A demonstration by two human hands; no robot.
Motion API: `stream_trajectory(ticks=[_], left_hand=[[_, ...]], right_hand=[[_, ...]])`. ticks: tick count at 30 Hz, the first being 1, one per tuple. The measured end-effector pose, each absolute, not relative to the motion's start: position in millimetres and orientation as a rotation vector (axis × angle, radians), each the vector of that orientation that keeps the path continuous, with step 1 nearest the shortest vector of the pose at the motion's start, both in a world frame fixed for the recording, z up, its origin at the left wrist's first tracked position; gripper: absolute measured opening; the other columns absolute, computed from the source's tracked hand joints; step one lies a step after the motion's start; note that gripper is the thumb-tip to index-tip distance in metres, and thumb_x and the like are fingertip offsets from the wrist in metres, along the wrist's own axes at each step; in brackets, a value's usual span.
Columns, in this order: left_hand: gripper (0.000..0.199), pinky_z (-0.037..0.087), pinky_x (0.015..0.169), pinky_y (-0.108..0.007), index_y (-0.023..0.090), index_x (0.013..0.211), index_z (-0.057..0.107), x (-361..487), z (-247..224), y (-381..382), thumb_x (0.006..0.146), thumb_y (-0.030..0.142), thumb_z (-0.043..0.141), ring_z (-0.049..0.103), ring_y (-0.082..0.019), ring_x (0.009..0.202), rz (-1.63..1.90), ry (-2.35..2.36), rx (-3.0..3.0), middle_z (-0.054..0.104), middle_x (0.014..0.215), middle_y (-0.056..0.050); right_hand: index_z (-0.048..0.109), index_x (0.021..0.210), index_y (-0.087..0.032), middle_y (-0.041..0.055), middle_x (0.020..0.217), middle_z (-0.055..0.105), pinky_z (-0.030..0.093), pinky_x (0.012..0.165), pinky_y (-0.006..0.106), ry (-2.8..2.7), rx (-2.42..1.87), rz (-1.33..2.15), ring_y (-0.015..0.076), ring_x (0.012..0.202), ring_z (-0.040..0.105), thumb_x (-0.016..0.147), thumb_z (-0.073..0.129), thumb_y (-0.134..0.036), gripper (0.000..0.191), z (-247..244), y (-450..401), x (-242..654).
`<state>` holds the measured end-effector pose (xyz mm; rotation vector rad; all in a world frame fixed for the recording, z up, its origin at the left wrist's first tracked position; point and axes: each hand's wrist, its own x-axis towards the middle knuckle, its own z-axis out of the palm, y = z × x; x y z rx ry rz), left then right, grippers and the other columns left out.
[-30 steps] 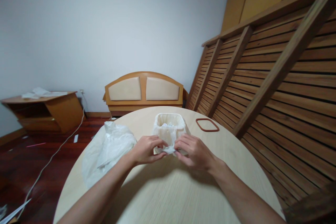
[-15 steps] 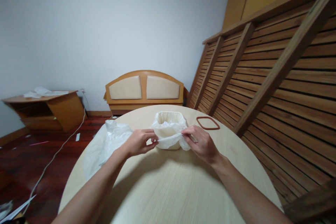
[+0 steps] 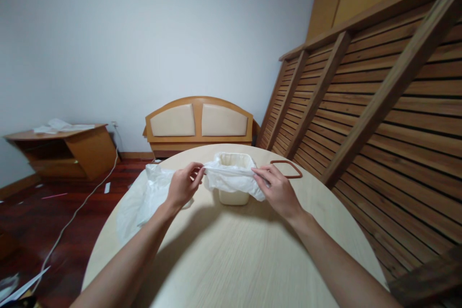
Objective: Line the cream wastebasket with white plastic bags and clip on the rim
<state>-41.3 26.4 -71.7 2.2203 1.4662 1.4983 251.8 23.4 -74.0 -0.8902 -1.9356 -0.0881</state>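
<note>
A small cream trash bin [image 3: 234, 198] stands upright on the round table, its lower front showing. Draped over its rim is a thin white plastic bag [image 3: 231, 183], the front part hanging down outside the bin. My left hand [image 3: 184, 183] pinches the bag's edge at the left of the rim. At the right side, my right hand [image 3: 277, 187] pinches the same edge, so the plastic is stretched between both hands across the bin's front. The inside of the bin is only partly visible.
More white plastic bags [image 3: 159, 192] lie crumpled on the left of the round table [image 3: 234, 260]. A brown rounded-square ring [image 3: 288, 169] rests at the back right. Wooden slatted panels [image 3: 361, 115] lean on the right; a low cabinet [image 3: 83, 154] stands far left.
Both hands have lifted the bag's front edge up to rim height and moved apart, the left one going left and up. The front of the bag is now pulled taut.
</note>
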Motion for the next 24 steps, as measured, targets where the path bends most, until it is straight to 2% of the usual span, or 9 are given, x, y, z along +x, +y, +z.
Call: stream_trajectory(ticks=[3,6,12,15,18,21,24], left_hand=[[0.023,0.054,0.052,-0.022,0.019,0.097,0.063,-37,-76,28,0.093,0.040,0.054,0.075,-0.018,0.072,1.542,1.443,2.142,0.075,0.085,-0.005],[0.025,0.057,0.053,-0.023,0.019,0.106,0.063,-35,-78,29,0.093,0.040,0.055,0.075,-0.022,0.087,1.532,1.432,2.152,0.076,0.099,-0.009],[0.035,0.060,0.057,-0.022,0.020,0.125,0.059,-32,-78,28,0.094,0.035,0.053,0.074,-0.023,0.098,1.492,1.361,2.211,0.070,0.122,-0.012],[0.042,0.060,0.056,-0.022,0.020,0.135,0.054,-31,-78,27,0.095,0.032,0.052,0.073,-0.025,0.102,1.487,1.323,2.191,0.063,0.134,-0.015],[0.051,0.061,0.055,-0.023,0.021,0.145,0.044,-29,-78,27,0.095,0.033,0.051,0.068,-0.029,0.112,1.460,1.251,2.116,0.049,0.148,-0.019],[0.056,0.064,0.065,-0.029,0.022,0.149,0.036,-27,-78,27,0.097,0.038,0.050,0.061,-0.033,0.124,1.450,1.201,2.045,0.037,0.156,-0.021],[0.059,0.062,0.081,-0.040,0.023,0.151,0.034,-26,-78,26,0.098,0.043,0.049,0.052,-0.035,0.133,1.479,1.173,2.040,0.034,0.157,-0.020]], right_hand=[[0.070,0.113,-0.021,0.0076,0.101,0.063,0.055,0.084,0.035,-1.935,-0.955,-0.055,0.0205,0.093,0.066,0.098,0.052,-0.027,0.024,-78,27,252],[0.071,0.113,-0.022,0.0082,0.106,0.062,0.054,0.089,0.038,-1.920,-0.989,-0.028,0.0212,0.096,0.065,0.098,0.052,-0.026,0.025,-82,30,252],[0.070,0.108,-0.024,0.0088,0.116,0.061,0.051,0.098,0.043,-1.922,-0.926,0.011,0.0231,0.108,0.063,0.098,0.051,-0.026,0.021,-83,32,251],[0.069,0.106,-0.023,0.0090,0.115,0.062,0.052,0.098,0.042,-1.951,-0.899,-0.002,0.0228,0.108,0.063,0.099,0.050,-0.026,0.020,-84,32,251],[0.069,0.106,-0.022,0.0088,0.114,0.062,0.053,0.098,0.042,-1.981,-0.861,-0.039,0.0225,0.108,0.063,0.099,0.050,-0.026,0.020,-83,32,251],[0.068,0.106,-0.023,0.0081,0.112,0.064,0.054,0.096,0.041,-2.018,-0.823,-0.069,0.0221,0.107,0.064,0.099,0.050,-0.025,0.019,-81,28,249],[0.069,0.107,-0.024,0.0077,0.109,0.065,0.055,0.092,0.039,-2.056,-0.793,-0.083,0.0215,0.103,0.065,0.099,0.052,-0.024,0.019,-77,21,245]])
